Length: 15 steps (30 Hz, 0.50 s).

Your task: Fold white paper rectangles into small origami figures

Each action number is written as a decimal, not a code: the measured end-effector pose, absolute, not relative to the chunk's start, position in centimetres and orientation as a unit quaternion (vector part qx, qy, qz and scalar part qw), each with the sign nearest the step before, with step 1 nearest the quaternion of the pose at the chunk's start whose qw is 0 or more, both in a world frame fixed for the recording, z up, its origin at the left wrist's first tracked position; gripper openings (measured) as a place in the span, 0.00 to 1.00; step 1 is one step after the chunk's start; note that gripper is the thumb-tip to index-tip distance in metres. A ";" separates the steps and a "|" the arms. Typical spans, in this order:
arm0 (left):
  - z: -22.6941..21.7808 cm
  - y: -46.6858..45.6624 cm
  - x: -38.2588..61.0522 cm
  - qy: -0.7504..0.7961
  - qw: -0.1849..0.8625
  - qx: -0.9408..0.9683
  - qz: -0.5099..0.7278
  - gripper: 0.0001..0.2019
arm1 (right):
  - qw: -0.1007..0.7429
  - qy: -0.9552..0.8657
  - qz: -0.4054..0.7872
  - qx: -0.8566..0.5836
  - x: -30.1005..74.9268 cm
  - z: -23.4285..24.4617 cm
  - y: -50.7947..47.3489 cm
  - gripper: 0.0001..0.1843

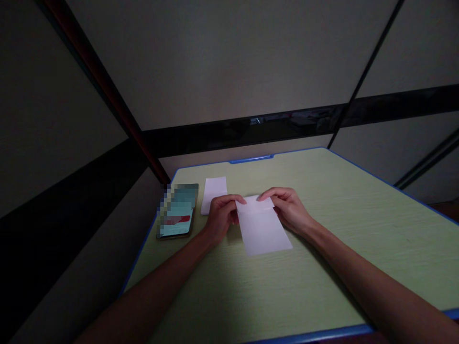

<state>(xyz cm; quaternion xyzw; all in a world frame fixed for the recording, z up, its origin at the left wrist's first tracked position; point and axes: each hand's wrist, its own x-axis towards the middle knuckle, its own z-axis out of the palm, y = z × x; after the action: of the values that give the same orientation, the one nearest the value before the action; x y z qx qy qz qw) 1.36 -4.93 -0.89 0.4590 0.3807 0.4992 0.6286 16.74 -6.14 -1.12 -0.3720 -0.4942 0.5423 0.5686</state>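
Paper [265,234] sits over the desk [258,296], pinched near its far edge by the left hand [220,215] at ten o'clock and right hand [292,209] at two; even pressure should keep its crease [255,212] straight.

Left grip [223,213] and right grip [288,205] pinching creased white paper [265,232], other white paper [214,192] beside a lit phone [180,210], blue-edged pale-green worktop [366,229]

Dim light falls on 1 blue-edged green table [358,229] beside grey panels [229,62] with black bands [201,134].
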 end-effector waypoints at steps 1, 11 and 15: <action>-0.9 -4.9 1.4 0.380 0.627 0.461 0.500 0.03 | 0.570 -0.496 0.540 -0.372 16.7 -1.2 -6.1 0.06; -1.3 -4.8 1.4 0.354 0.588 0.523 0.505 0.03 | 0.551 -0.559 0.461 -0.415 16.7 -0.9 -6.3 0.07; -1.0 -5.0 1.6 0.314 0.637 0.495 0.501 0.13 | 0.562 -0.565 0.421 -0.434 16.6 -0.5 -6.5 0.08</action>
<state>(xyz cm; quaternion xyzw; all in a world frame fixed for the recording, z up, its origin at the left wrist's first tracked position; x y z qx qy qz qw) 1.58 -4.96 -1.02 0.4954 0.3138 0.5006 0.6368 16.63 -6.46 -0.48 -0.4344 -0.5647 0.4208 0.5616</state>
